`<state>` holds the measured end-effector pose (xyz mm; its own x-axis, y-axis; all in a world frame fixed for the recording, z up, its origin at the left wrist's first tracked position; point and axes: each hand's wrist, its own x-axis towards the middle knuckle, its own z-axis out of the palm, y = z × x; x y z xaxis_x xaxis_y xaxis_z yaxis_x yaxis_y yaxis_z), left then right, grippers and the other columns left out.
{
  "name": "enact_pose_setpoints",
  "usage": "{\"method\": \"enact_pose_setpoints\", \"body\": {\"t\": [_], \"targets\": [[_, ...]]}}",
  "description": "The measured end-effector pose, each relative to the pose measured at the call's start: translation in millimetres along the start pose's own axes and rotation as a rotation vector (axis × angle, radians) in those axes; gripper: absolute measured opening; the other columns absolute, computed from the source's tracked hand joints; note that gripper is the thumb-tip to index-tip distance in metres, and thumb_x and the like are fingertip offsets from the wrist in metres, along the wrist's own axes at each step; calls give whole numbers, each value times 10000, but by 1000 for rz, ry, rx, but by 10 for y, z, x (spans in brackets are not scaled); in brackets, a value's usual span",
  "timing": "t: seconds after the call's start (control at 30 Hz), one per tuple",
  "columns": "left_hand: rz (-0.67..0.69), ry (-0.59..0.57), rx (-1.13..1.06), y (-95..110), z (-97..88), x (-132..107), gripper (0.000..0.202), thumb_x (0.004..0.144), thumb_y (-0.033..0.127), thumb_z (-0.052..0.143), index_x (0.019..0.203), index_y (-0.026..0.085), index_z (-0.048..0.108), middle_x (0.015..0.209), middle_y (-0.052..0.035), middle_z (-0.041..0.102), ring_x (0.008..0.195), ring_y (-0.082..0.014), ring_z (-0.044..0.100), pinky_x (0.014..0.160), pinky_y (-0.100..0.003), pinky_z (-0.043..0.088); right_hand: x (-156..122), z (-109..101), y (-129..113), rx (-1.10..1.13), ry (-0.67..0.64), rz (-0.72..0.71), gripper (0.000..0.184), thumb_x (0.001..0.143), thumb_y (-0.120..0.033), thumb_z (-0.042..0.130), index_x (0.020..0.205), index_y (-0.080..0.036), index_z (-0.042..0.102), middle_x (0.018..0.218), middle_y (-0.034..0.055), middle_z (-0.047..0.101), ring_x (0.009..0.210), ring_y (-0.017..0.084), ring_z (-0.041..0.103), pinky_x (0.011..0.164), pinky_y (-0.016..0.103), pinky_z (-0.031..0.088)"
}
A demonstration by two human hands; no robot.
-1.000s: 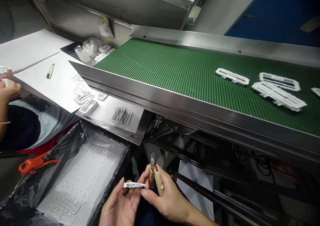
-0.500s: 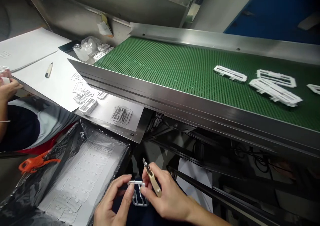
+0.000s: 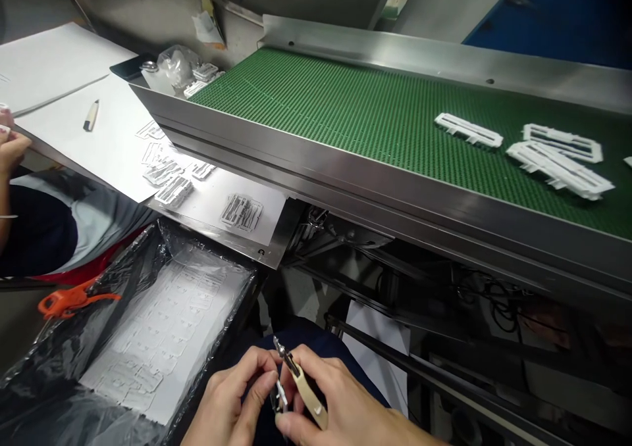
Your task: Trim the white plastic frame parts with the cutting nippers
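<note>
My left hand (image 3: 241, 393) is closed, its thumb and index finger pinching a small white plastic frame (image 3: 281, 391) seen nearly edge-on, low in the view. My right hand (image 3: 330, 393) is wrapped round beige-handled nippers (image 3: 309, 393), whose metal tip points up and away from me. The right fingertips also reach the frame's right side. Fingers cover much of the frame, so whether the right hand grips it too is unclear. Both hands are close together above my dark-clothed lap (image 3: 301, 331).
Several white frames lie on the green conveyor belt (image 3: 345, 123). Stacked frames (image 3: 172, 191) sit on the white-covered table (image 3: 59, 123). A plastic-lined box (image 3: 197, 367) with layered frames stands at left, an orange clamp (image 3: 74, 301) on its edge. A co-worker's hand (image 3: 12, 150) is at far left.
The white frame has turned from face-on to nearly edge-on between my hands. Both hands sit slightly lower in the view, and the camera view has shifted a little.
</note>
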<state>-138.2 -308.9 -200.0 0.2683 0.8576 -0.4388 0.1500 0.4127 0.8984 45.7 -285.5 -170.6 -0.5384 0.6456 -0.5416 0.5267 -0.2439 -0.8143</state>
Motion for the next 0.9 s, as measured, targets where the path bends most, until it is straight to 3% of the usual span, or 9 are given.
{"method": "enact_pose_setpoints", "body": {"t": [0.17,0.3,0.4,0.67,0.9], "targets": [[-114,-89,87,9,-107,29,316,910,479,452,724,226,477,620,37,473,570,-150,421,544,-256,319,-90,-421,-52,-327,-64,-69,317,787,-274,600,1101,-262,557,957,24,586,880,193,549,802,299,415],[-177,-190,40,47,-160,54,335,916,498,422,727,222,439,756,-5,581,702,-177,501,617,-262,350,-72,-677,-59,-661,-167,-60,449,690,-212,602,1137,-246,570,907,42,554,855,223,526,792,357,404],[-182,-231,32,76,-157,59,329,922,497,407,737,225,428,797,-21,617,762,-195,523,660,-277,357,2,-743,-91,-785,-219,-103,431,647,-209,609,1078,-221,594,866,43,543,799,216,517,756,359,402],[-192,-256,70,76,-134,61,355,927,523,369,733,228,410,713,23,521,632,-156,374,576,-287,285,146,-792,-206,-880,-299,-196,391,642,-225,629,1033,-213,612,826,34,551,759,202,538,723,346,401],[-186,-274,126,85,-111,85,363,925,537,356,741,229,413,655,49,429,604,-151,336,557,-289,251,183,-871,-309,-975,-343,-238,390,630,-223,656,1018,-195,639,794,35,571,719,208,544,693,353,390]]}}
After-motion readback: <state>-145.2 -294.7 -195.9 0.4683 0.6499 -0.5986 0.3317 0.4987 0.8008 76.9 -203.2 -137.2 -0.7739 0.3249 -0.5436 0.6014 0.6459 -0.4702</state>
